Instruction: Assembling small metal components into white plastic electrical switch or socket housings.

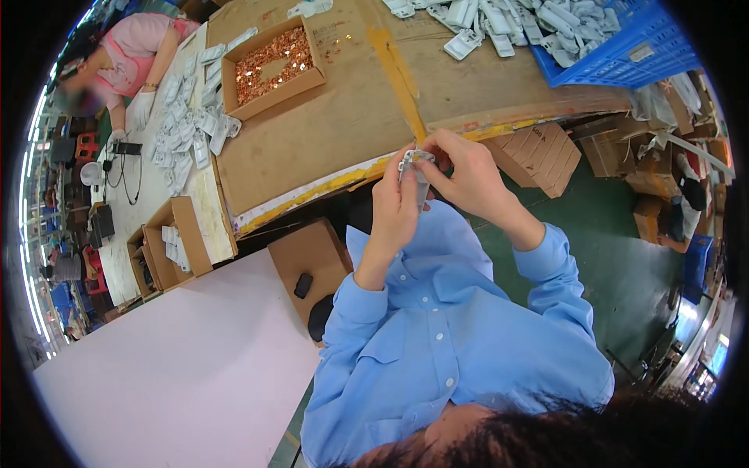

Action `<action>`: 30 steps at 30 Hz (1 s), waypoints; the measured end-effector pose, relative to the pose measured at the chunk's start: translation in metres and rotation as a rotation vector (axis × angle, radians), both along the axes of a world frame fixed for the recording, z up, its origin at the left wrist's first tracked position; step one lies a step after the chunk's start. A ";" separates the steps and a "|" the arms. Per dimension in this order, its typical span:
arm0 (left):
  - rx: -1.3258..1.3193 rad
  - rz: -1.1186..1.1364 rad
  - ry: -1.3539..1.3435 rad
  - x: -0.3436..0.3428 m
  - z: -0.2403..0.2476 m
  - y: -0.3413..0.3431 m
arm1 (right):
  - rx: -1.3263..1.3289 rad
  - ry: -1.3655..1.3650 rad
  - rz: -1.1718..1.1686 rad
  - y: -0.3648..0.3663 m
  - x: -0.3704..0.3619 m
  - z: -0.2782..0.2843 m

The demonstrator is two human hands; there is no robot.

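White plastic part (422,189), between both hands (394,210), each gripping it, fingertips near its top.

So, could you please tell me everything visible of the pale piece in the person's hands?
The pale piece is small, whitish grey and plastic-looking, with an uneven upper end whose details are too small to tell; it is partly hidden. The left hand grips it roughly upright near the edge of the table, and the right hand touches its top.
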State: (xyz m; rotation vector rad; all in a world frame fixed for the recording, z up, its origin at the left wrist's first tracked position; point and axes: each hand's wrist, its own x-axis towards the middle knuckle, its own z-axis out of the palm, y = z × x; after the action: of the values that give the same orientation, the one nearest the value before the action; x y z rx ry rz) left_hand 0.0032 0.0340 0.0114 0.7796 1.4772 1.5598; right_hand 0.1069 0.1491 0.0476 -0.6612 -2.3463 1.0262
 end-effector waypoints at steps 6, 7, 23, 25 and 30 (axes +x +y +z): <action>-0.030 0.012 0.070 -0.001 0.001 0.001 | -0.054 -0.081 0.029 0.004 -0.005 0.003; -0.030 0.028 0.065 -0.002 0.000 0.001 | -0.085 -0.092 0.036 0.005 -0.006 0.003; -0.010 0.045 0.128 -0.007 -0.009 0.002 | -0.122 -0.161 0.021 0.007 -0.019 -0.003; 0.000 0.047 0.133 -0.007 -0.010 0.001 | -0.122 -0.161 0.036 0.005 -0.018 -0.002; -0.012 0.043 0.120 -0.013 -0.007 -0.004 | -0.194 -0.139 0.051 0.002 -0.021 -0.004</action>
State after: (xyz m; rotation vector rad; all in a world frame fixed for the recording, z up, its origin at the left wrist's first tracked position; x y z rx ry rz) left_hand -0.0101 0.0301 0.0043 0.8528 1.5973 1.5578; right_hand 0.0861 0.1514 0.0438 -0.7705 -2.4128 1.2802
